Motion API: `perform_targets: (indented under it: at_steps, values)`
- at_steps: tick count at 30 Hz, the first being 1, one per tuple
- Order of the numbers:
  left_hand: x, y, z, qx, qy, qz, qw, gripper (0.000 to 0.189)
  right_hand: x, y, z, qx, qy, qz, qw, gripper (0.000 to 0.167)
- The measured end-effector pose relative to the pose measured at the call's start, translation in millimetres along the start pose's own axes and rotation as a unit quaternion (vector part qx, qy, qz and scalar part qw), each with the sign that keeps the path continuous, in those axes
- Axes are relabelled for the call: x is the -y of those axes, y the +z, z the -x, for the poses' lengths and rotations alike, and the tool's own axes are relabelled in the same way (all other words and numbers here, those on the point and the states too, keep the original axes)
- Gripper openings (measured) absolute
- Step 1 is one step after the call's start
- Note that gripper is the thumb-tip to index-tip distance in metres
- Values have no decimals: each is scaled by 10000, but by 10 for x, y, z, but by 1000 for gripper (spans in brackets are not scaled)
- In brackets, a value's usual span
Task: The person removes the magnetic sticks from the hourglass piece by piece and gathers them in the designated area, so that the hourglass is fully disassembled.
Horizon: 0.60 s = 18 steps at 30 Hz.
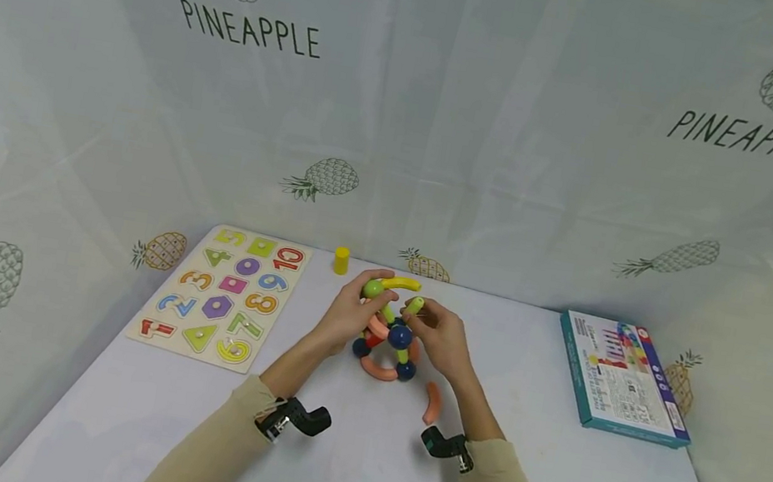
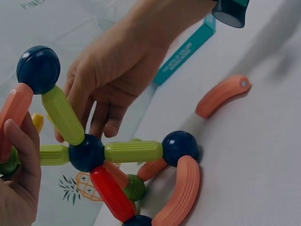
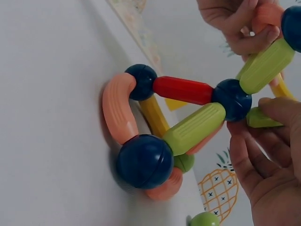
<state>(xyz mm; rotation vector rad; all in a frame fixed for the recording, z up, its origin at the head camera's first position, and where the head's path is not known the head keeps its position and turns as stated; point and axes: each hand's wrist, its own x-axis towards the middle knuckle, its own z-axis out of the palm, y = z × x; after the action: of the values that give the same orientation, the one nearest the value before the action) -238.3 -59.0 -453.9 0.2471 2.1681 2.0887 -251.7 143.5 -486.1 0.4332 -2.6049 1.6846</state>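
Observation:
A toy frame of navy balls and coloured rods [image 1: 387, 344] stands mid-table. My left hand [image 1: 357, 304] grips its top left, fingers curled round an orange rod [image 2: 14, 110] under a green ball with a yellow curved rod [image 1: 401, 284]. My right hand [image 1: 428, 325] pinches a short green rod [image 3: 261, 117] stuck to the central navy ball [image 3: 230, 100]. Green rods [image 2: 133, 151], a red rod [image 3: 183, 89] and an orange curved rod [image 3: 117, 113] join the lower balls [image 3: 145, 161]. A loose orange curved rod [image 1: 433, 402] lies just right of the frame.
A number-and-shape puzzle board [image 1: 222, 295] lies at the left and a teal-edged box [image 1: 623, 378] at the right. A small yellow cylinder [image 1: 341, 260] stands behind the frame. A pineapple-print sheet walls the table on three sides.

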Motion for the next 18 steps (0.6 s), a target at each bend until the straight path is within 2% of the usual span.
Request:
perform_targets:
  at_steps: [3, 6, 11, 14, 18]
  values:
    - [-2, 3, -1, -15, -10, -32, 10000, 41, -19, -47, -2, -70, -65, -75, 9999, 26]
    - [-2, 0, -3, -2, -39, -50, 10000, 42, -31, -125, 6, -193, -41, -133, 9997, 34]
    - [-1, -7, -12, 1, -113, -66, 9999, 45, -56, -305, 51, -353, 207, -200, 9990, 44]
    - [-8, -7, -6, -6, -125, -70, 9999, 46, -80, -421, 100, -312, 396, -122, 9987, 42]
    - [-6, -6, -5, 46, -92, -56, 9999, 46, -126, -560, 187, -30, 600, 93, 9982, 44]
